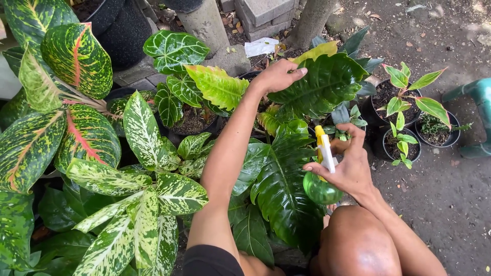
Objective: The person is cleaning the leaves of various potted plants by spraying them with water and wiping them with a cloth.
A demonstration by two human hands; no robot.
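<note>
My left hand (279,75) reaches forward and rests its fingers on the edge of a large dark green ribbed leaf (322,84). My right hand (345,161) grips a small spray bottle (322,176) with a green round body, white trigger head and yellow nozzle. The nozzle points up toward the big leaves. A second broad dark leaf (284,189) hangs just left of the bottle. My bare knee (355,245) sits below the right hand.
Variegated green, white and red-veined plants (87,138) crowd the left side. Small black pots (396,145) with young plants stand on the dirt ground at right. A teal stool leg (478,97) is at the far right. Concrete blocks (263,15) and tree trunks lie beyond.
</note>
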